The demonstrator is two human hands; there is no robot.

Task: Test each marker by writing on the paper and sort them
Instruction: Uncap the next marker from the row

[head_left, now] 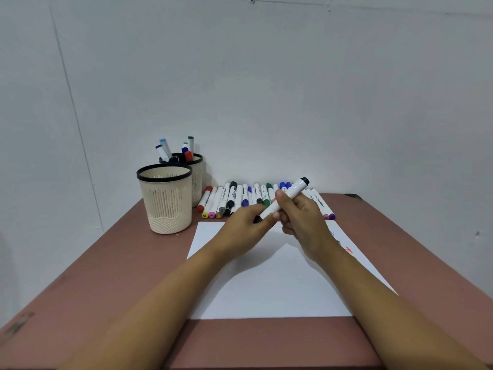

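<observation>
Head view puts the task in its early part, by my reading: the right hand (304,220) grips a white marker (286,198) by the barrel, tilted above the far edge of the paper (272,284), while the left hand (245,222) pinches its lower black end, likely the cap. A few coloured marks (348,249) sit by the paper's right edge, partly behind the right forearm. Several markers stand in the rear cup (197,177) at the far left corner of the table (106,263); the front cup (166,204) hides its inside. A long row of markers (240,198) lies along the far edge, apparently untested; whether the cap is off I cannot tell
</observation>
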